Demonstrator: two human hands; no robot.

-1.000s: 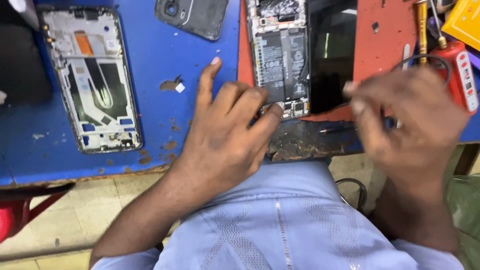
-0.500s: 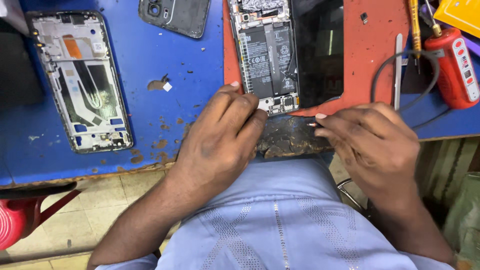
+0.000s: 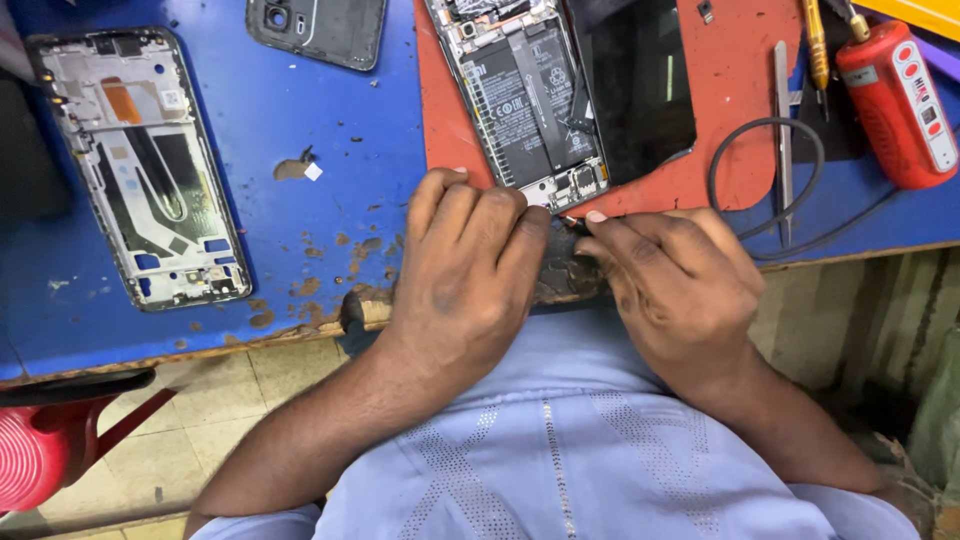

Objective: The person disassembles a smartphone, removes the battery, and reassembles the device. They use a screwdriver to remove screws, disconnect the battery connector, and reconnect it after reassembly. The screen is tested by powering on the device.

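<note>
An opened phone (image 3: 528, 100) with its battery and boards bared lies on a red mat (image 3: 740, 110), its black screen (image 3: 640, 85) folded out to the right. My left hand (image 3: 465, 270) rests curled at the phone's lower end, fingertips touching its bottom edge. My right hand (image 3: 670, 275) is beside it, fingers pinched on a thin pointed tool (image 3: 572, 222) whose tip meets the phone's bottom corner. Most of the tool is hidden inside the hand.
A bare phone frame (image 3: 145, 165) lies at the left on the blue worktop (image 3: 300, 230), a dark back cover (image 3: 320, 30) above. A red cylindrical tool (image 3: 895, 100), a black cable (image 3: 770, 170) and a metal spudger (image 3: 782, 130) lie right. A red stool (image 3: 40, 450) stands lower left.
My right hand came down and left to meet the left hand at the phone's bottom edge. My left hand's fingers, spread a second ago, have curled in.
</note>
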